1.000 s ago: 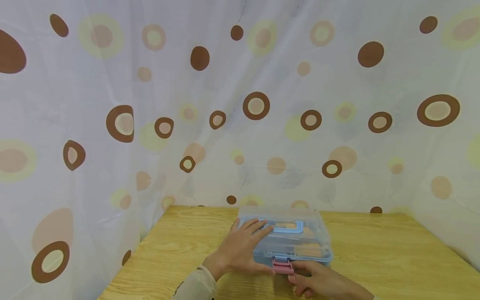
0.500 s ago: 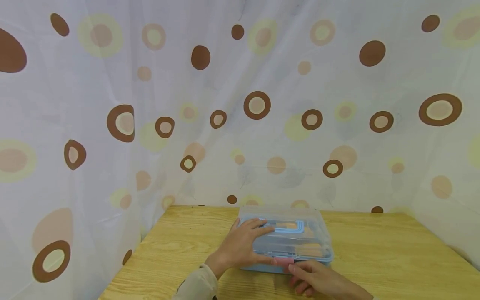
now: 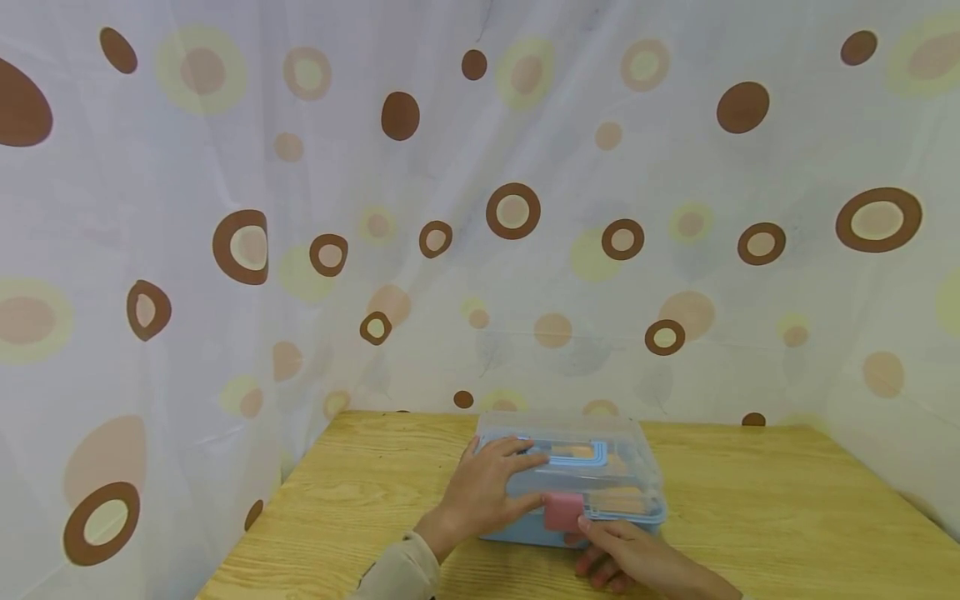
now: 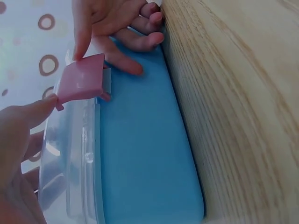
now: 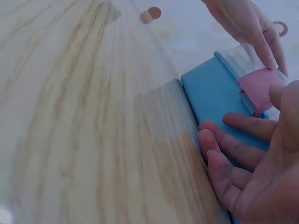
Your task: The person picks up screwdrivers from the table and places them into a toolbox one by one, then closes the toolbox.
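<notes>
A storage box with a clear lid (image 3: 562,487) and a blue base (image 4: 140,154) sits on the table. Its pink latch (image 3: 562,511) stands at the middle of the front, outer face showing, still tilted off the blue wall in the left wrist view. My left hand (image 3: 487,492) lies spread over the lid's left part, its thumb touching the latch's upper left edge. From the right, my right hand (image 3: 630,554) touches the latch's other side with its thumb; its fingers (image 5: 233,144) are loosely bent before the blue front. Pale orange contents, kind unclear, show through the lid.
A light blue carrying handle (image 3: 600,454) lies on top of the lid. Wood-grained table (image 3: 750,500) surface extends on both sides of the box. A white curtain (image 3: 570,292) with brown and yellow spots hangs behind and at the sides.
The pink latch has swung from sticking out, its inner side showing, up toward the lid's front edge. My right thumb has risen with it; the left hand has stayed almost still.
</notes>
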Demonstrator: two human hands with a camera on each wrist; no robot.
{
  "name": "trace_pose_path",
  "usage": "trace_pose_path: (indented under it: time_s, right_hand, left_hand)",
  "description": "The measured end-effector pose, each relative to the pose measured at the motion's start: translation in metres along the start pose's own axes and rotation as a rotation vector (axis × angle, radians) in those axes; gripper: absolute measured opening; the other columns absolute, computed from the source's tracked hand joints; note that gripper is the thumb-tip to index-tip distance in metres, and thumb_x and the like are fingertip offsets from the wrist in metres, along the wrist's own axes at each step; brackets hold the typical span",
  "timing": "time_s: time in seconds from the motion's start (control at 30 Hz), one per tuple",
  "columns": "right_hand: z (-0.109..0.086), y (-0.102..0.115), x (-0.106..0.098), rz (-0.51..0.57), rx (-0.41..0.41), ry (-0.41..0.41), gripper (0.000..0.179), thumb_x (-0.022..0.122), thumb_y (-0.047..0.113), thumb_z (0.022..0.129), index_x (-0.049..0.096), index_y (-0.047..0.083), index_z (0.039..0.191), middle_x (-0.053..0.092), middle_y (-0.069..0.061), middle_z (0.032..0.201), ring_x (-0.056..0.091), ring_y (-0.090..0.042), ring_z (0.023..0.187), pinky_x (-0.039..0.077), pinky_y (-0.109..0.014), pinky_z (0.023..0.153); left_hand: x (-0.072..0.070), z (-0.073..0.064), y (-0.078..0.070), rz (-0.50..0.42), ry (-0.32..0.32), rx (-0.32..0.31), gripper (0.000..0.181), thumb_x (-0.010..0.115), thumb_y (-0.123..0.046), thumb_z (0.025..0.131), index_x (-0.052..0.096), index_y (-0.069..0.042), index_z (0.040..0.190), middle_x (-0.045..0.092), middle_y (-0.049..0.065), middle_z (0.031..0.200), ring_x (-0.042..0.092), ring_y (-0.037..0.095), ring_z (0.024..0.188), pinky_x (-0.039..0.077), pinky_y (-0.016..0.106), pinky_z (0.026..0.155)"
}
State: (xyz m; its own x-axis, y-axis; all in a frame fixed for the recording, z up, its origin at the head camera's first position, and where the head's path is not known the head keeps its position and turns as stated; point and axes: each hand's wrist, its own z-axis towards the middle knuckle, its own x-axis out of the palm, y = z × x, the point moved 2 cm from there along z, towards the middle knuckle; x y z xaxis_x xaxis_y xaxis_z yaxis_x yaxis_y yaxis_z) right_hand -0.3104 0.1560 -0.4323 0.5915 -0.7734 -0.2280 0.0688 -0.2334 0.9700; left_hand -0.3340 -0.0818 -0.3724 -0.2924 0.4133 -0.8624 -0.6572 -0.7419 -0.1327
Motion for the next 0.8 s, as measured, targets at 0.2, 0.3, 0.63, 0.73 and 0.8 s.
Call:
trace_pose_path:
  time_s: [0.2, 0.3, 0.63, 0.73, 0.8]
  right_hand:
    - [0.0004, -0.0027, 0.0002, 0.002, 0.01, -0.007, 0.064, 0.036, 0.044, 0.113, 0.057, -0.013, 0.136, 0.067, -0.011, 0.098, 0.063, -0.02, 0.079, 0.051, -0.025, 0.064]
    - [0.0001, -0.0037, -0.0002, -0.019, 0.01, -0.013, 0.063, 0.036, 0.043, 0.113, 0.059, -0.011, 0.134, 0.068, -0.011, 0.099, 0.063, -0.021, 0.08, 0.051, -0.027, 0.065]
    - [0.0005, -0.0038, -0.0008, -0.002, -0.029, 0.03, 0.057, 0.037, 0.039, 0.114, 0.067, -0.009, 0.119, 0.068, -0.009, 0.096, 0.063, -0.018, 0.079, 0.05, -0.024, 0.064]
    - [0.0005, -0.0048, -0.001, -0.001, -0.051, 0.05, 0.056, 0.038, 0.036, 0.114, 0.068, -0.01, 0.116, 0.067, -0.008, 0.095, 0.062, -0.016, 0.078, 0.049, -0.023, 0.064]
    - [0.0004, -0.0056, -0.0013, -0.001, -0.062, 0.052, 0.055, 0.038, 0.035, 0.115, 0.068, -0.01, 0.114, 0.067, -0.008, 0.094, 0.061, -0.015, 0.076, 0.048, -0.021, 0.062]
  left_hand:
    - [0.0019, 0.0001, -0.0004, 0.013, -0.025, -0.002, 0.051, 0.069, -0.056, 0.095, 0.068, -0.03, 0.139, 0.059, -0.002, 0.146, 0.049, 0.018, 0.138, 0.031, 0.068, 0.111]
    - [0.0025, 0.0003, -0.0008, 0.018, -0.036, -0.006, 0.053, 0.071, -0.058, 0.093, 0.069, -0.03, 0.138, 0.06, -0.002, 0.145, 0.051, 0.018, 0.136, 0.032, 0.068, 0.111]
    - [0.0072, -0.0002, -0.0032, 0.095, -0.113, -0.004, 0.061, 0.078, -0.063, 0.083, 0.072, -0.029, 0.134, 0.063, -0.004, 0.141, 0.056, 0.02, 0.131, 0.036, 0.067, 0.108]
    - [0.0083, -0.0002, -0.0041, 0.116, -0.121, -0.007, 0.065, 0.079, -0.065, 0.08, 0.072, -0.029, 0.134, 0.063, -0.005, 0.141, 0.056, 0.02, 0.13, 0.037, 0.067, 0.108]
    - [0.0096, -0.0001, -0.0045, 0.132, -0.128, -0.007, 0.067, 0.08, -0.066, 0.079, 0.072, -0.03, 0.134, 0.063, -0.005, 0.141, 0.056, 0.02, 0.13, 0.038, 0.066, 0.108]
